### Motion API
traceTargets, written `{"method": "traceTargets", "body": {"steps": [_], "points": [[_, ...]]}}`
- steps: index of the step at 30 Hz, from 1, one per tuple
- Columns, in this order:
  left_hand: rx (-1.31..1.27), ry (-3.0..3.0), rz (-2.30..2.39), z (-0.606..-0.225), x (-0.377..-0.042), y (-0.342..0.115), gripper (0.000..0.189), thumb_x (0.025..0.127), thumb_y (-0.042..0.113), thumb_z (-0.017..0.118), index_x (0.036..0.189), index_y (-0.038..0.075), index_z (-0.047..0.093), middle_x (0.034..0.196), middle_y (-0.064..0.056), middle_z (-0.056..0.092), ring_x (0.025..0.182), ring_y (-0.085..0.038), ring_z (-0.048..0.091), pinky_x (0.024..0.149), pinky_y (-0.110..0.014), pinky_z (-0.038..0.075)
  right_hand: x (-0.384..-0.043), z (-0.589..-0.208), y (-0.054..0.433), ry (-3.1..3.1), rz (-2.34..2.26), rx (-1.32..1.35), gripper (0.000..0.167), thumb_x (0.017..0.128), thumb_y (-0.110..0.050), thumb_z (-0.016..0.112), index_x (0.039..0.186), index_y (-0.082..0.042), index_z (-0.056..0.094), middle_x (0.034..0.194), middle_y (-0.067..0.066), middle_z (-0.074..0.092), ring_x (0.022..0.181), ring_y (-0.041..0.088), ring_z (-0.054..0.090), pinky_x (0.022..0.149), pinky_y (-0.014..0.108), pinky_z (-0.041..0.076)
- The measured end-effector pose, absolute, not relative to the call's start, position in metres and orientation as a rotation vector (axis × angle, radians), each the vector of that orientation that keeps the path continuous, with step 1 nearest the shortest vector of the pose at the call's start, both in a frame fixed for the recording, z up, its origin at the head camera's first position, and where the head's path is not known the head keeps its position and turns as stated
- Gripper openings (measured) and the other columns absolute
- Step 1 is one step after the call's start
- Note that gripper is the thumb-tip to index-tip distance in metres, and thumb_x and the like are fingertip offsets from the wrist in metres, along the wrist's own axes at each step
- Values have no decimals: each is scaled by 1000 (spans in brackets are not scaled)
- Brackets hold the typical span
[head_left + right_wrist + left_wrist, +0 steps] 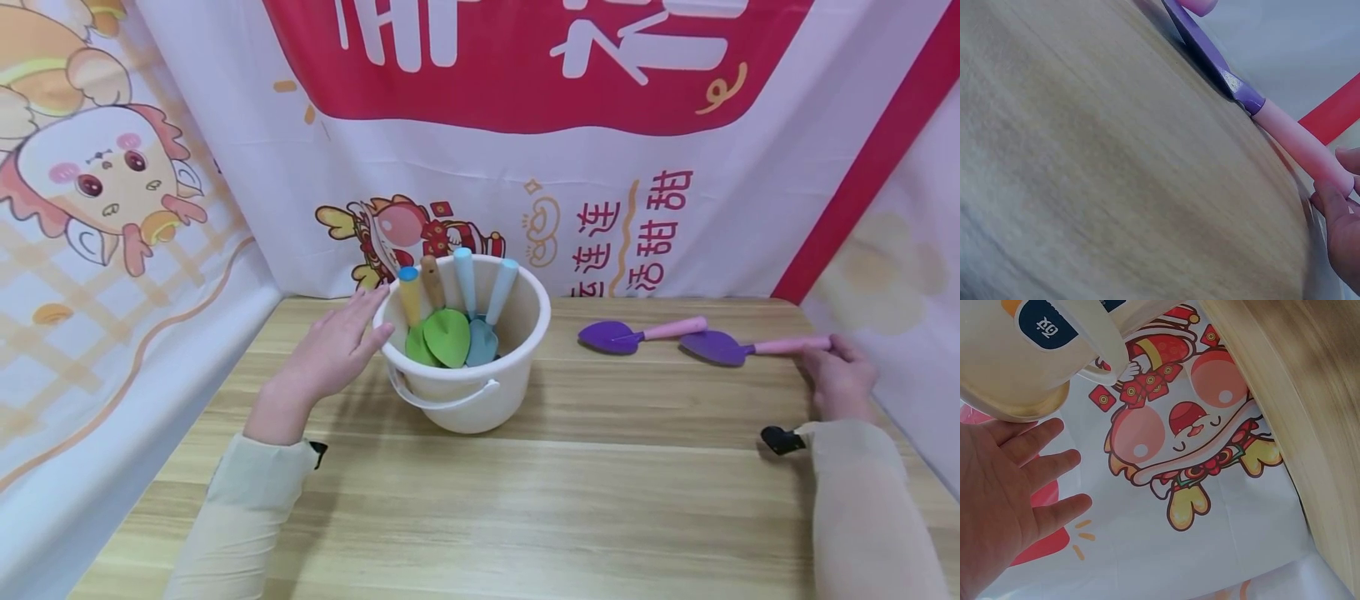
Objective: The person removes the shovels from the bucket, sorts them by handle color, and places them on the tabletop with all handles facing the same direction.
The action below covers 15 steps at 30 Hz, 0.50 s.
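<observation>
A white bucket [480, 396] stands left of the table's middle, its handle hanging down at the front. Inside lean two green trowels [447, 337] and two grey-blue trowels [482, 342], handles up. My left hand [337, 346] lies against the bucket's left rim with fingers spread and straight; the left wrist view shows the palm and the fingers [1054, 462] at the rim. Over at the right, my right hand [842, 375] pinches the end of the pink handle of a purple trowel [716, 348], which lies on or just above the table. A matching purple trowel [611, 337] lies to its left.
The wooden table [570, 517] meets a printed white cloth [465, 158] along its back edge. More cloth hangs at the left [112, 250] and right sides, close to my right hand.
</observation>
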<state>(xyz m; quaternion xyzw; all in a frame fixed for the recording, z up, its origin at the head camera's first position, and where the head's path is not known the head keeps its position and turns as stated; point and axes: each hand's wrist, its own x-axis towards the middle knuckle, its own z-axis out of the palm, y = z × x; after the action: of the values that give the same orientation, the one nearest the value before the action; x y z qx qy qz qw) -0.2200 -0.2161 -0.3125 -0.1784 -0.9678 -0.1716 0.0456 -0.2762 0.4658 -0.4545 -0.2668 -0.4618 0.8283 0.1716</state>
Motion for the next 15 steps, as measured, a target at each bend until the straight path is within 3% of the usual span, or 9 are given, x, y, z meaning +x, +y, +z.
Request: {"method": "traceTargets", "body": {"steps": [6, 10, 13, 15], "points": [[-542, -2961, -525, -311, -219, -215, 67, 111, 46, 34, 165, 11, 19, 168, -16, 22, 155, -36, 11, 119, -67, 13, -273, -450, 467, -1380, 2378, -745, 99, 85, 22, 67, 163, -21, 22, 168, -5, 20, 113, -4, 55, 77, 18, 57], [-542, -2964, -523, -311, -220, -214, 66, 111, 46, 34, 165, 12, 18, 168, -16, 22, 156, -35, 11, 119, -67, 13, -271, -446, 467, -1384, 2389, -768, 99, 86, 20, 68, 163, -21, 22, 167, -7, 22, 100, -6, 60, 74, 19, 59], [-546, -2966, -515, -310, -220, -214, 66, 111, 46, 34, 165, 12, 18, 168, -15, 23, 156, -35, 10, 119, -68, 14, -268, -445, 467, -1352, 2392, -760, 96, 86, 19, 67, 164, -17, 24, 150, -8, 44, 83, 0, 63, 69, 21, 60], [-546, -2968, -512, -310, -220, -213, 66, 111, 46, 34, 165, 13, 18, 168, -14, 23, 156, -34, 10, 119, -68, 13, -266, -446, 469, -1305, 2391, -740, 79, 85, 20, 66, 154, -16, 47, 128, -7, 56, 76, 3, 63, 61, 22, 59]]}}
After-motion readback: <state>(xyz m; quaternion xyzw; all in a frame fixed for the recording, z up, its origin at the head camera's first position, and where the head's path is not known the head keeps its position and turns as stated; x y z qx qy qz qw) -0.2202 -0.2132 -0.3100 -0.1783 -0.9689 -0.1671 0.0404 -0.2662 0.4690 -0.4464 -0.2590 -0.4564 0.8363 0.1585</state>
